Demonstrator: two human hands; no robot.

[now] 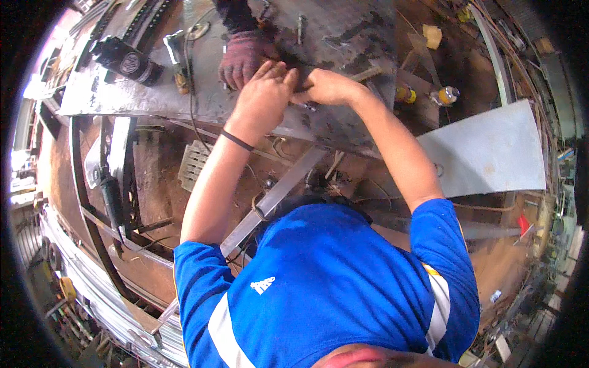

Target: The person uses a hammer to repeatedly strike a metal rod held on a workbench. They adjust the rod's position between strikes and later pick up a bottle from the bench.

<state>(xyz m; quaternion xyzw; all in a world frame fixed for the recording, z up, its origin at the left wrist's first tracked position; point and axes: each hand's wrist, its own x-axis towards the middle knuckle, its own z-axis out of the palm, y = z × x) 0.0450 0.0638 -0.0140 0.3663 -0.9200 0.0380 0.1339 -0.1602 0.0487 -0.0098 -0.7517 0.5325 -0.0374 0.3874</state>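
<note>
Both of my hands meet over the near edge of a dark metal tabletop [165,105]. My left hand [265,92] has its fingers bent and pressed together, pointing away from me. My right hand [328,88] reaches in from the right with its fingers curled down beside the left fingertips. Whatever lies between or under them is hidden. Just beyond my left hand, touching or almost touching it, is another person's hand in a dark reddish work glove [245,58], coming from a dark sleeve at the far side.
On the tabletop lie a hammer-like tool with a wooden handle [180,80], a black cylindrical object [127,60] and a thin cable [189,101]. An angle grinder [110,195] hangs at the left frame. Rightward are a grey metal sheet [485,153] and a clear bottle [446,95].
</note>
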